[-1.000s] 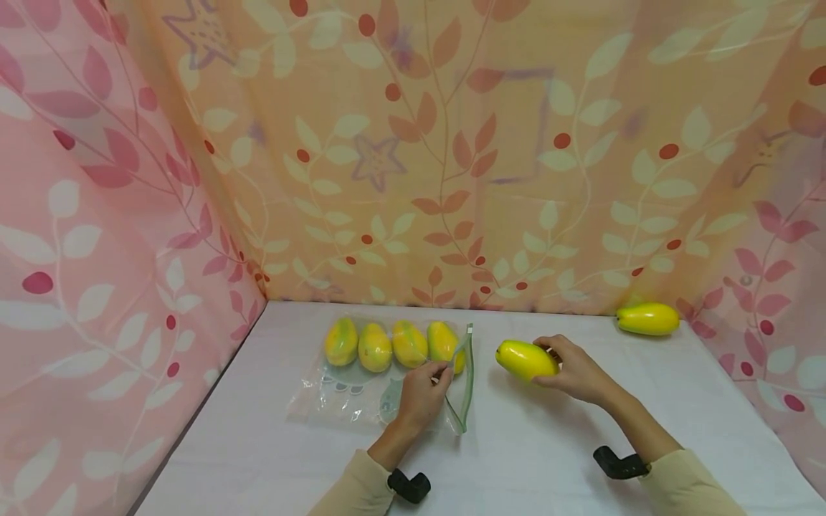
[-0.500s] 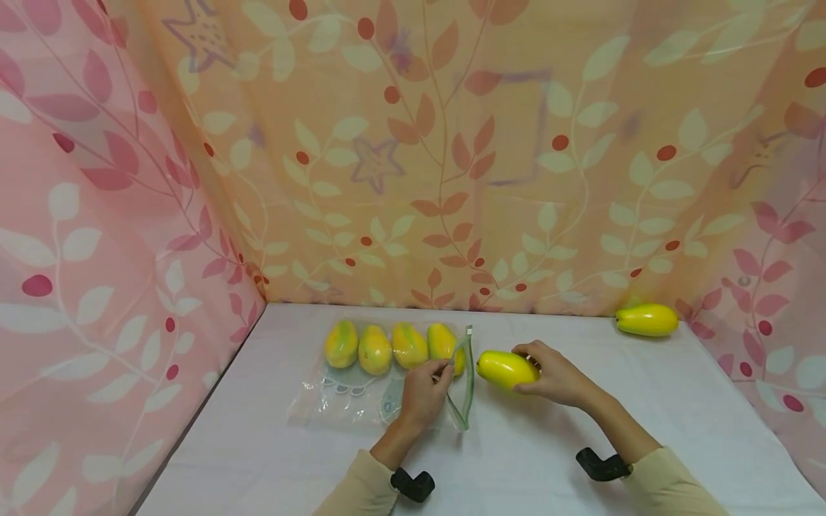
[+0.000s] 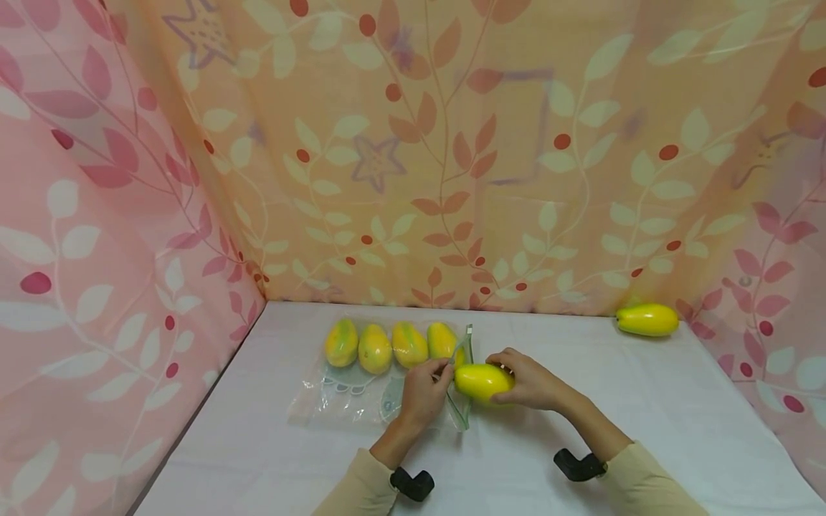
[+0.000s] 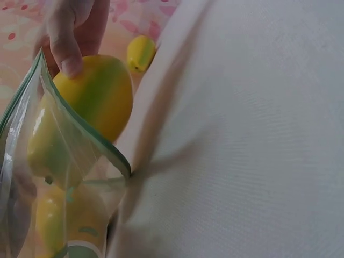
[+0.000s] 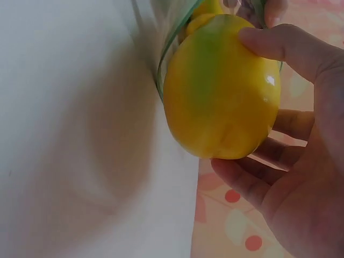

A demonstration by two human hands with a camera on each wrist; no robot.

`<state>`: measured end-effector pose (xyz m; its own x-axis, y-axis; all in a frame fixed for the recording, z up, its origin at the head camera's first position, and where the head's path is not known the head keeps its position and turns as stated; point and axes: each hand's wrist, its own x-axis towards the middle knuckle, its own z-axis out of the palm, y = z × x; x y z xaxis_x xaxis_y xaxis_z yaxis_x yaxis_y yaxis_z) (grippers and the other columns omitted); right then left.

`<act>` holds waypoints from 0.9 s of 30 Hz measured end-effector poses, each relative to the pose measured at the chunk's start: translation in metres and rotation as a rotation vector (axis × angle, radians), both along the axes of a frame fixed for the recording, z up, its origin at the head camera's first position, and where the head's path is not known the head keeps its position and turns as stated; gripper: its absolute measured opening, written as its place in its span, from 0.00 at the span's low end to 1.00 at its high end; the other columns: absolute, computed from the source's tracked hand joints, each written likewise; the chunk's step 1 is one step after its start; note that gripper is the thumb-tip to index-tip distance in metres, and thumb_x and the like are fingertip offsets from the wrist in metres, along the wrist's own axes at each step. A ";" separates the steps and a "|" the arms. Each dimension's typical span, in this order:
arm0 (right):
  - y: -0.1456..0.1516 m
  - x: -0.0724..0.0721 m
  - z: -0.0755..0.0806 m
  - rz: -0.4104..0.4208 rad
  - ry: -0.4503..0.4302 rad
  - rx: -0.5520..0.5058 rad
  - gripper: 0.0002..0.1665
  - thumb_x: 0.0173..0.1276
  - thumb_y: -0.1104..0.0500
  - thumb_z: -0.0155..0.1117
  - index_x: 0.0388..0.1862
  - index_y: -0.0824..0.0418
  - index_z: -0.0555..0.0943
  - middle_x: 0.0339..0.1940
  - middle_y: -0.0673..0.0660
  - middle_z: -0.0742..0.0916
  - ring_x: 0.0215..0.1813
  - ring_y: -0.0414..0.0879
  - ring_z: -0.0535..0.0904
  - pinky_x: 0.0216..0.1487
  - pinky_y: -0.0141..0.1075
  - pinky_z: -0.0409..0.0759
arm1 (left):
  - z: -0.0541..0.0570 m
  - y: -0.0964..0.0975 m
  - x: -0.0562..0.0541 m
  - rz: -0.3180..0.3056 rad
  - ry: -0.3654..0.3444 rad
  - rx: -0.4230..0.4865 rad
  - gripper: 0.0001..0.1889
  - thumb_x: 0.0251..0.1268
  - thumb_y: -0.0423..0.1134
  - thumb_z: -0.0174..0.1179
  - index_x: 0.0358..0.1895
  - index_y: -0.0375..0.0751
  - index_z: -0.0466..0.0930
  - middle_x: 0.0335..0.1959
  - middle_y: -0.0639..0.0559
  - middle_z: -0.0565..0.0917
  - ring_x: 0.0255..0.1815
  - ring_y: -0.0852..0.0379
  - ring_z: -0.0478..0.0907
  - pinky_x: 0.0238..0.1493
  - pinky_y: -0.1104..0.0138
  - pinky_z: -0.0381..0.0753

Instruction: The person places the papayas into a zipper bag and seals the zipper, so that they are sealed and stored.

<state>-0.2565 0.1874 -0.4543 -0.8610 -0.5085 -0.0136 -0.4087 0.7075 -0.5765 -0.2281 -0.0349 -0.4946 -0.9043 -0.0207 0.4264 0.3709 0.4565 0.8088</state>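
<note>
My right hand (image 3: pixel 535 383) grips a yellow papaya with a green streak (image 3: pixel 480 382), thumb on one side and fingers on the other. Its narrow end is inside the mouth of a clear zip bag (image 3: pixel 310 401); the left wrist view shows that part of the papaya (image 4: pixel 107 102) through the plastic, below the green zip edge (image 4: pixel 88 128). My left hand (image 3: pixel 422 393) pinches the bag at its opening, fingertips close beside the papaya's tip. Several more papayas (image 3: pixel 376 349) lie in a row inside the bag. The right wrist view shows the rounded end of the held papaya (image 5: pixel 220 97).
Another papaya (image 3: pixel 647 319) lies at the back right corner of the white-covered table (image 3: pixel 258 459). Patterned curtains (image 3: pixel 439 179) stand behind the table and along both sides. Each wrist wears a black camera mount, such as the left mount (image 3: pixel 413 485).
My right hand has moved left with the papaya, from beside the bag into its open mouth. My left hand has stayed at the bag's opening, and the papayas inside have not moved.
</note>
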 end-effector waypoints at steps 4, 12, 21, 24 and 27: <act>-0.008 0.001 0.000 0.019 -0.013 0.017 0.34 0.51 0.49 0.77 0.56 0.58 0.78 0.48 0.52 0.80 0.46 0.43 0.74 0.51 0.41 0.78 | 0.002 0.000 0.000 0.006 0.001 -0.009 0.10 0.66 0.36 0.59 0.43 0.35 0.87 0.32 0.48 0.88 0.28 0.61 0.81 0.30 0.75 0.80; -0.019 0.002 -0.005 0.079 0.010 0.035 0.36 0.50 0.49 0.77 0.57 0.60 0.78 0.47 0.52 0.80 0.45 0.42 0.74 0.51 0.41 0.78 | 0.004 0.000 0.000 -0.013 0.004 -0.003 0.11 0.67 0.36 0.59 0.44 0.34 0.86 0.33 0.47 0.88 0.29 0.60 0.82 0.33 0.74 0.81; -0.035 0.008 -0.015 0.038 -0.030 -0.032 0.38 0.50 0.44 0.78 0.59 0.57 0.78 0.47 0.50 0.80 0.45 0.41 0.74 0.49 0.37 0.78 | 0.004 0.000 -0.001 -0.038 0.011 0.000 0.10 0.67 0.37 0.60 0.43 0.36 0.87 0.36 0.47 0.89 0.29 0.62 0.82 0.30 0.76 0.80; -0.035 0.009 -0.018 0.020 -0.038 -0.051 0.39 0.51 0.43 0.77 0.60 0.57 0.78 0.48 0.49 0.80 0.47 0.41 0.74 0.50 0.37 0.79 | 0.003 -0.001 0.000 -0.042 0.004 0.007 0.10 0.66 0.37 0.60 0.43 0.35 0.87 0.36 0.47 0.89 0.29 0.62 0.82 0.30 0.76 0.80; -0.030 0.009 -0.022 0.016 -0.052 -0.084 0.39 0.52 0.44 0.77 0.61 0.58 0.77 0.49 0.50 0.81 0.49 0.42 0.76 0.52 0.39 0.80 | 0.002 -0.002 0.000 -0.040 0.018 0.009 0.10 0.66 0.36 0.60 0.42 0.35 0.87 0.35 0.46 0.89 0.29 0.62 0.82 0.30 0.76 0.81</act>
